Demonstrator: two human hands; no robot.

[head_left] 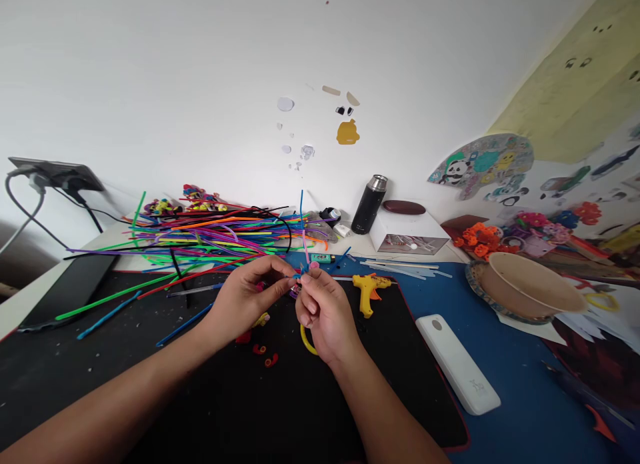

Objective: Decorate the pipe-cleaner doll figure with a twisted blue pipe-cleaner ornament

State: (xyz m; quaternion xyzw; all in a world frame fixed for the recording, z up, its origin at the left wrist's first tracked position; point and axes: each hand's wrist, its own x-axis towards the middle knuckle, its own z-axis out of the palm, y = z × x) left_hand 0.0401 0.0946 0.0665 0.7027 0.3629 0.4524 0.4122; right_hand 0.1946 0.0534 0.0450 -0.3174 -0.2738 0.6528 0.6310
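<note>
Near the middle of the view, my left hand [247,294] and my right hand [327,311] meet fingertip to fingertip. Both pinch a small piece of blue pipe cleaner [303,269], most of it covered by the fingers. Below them on the black mat [280,411] lie small red curled pieces [271,361] and a yellow ring [309,343], partly behind my right hand. A yellow glue gun [367,294] rests to the right of my right hand. Left of my left hand are loose blue pipe cleaners [184,326].
A large heap of coloured pipe cleaners [220,234] spreads along the back. Behind stand a black flask [369,205] and a white box [410,241]. To the right are a long white case [457,364], a beige bowl [535,284] and orange pipe-cleaner flowers [477,241].
</note>
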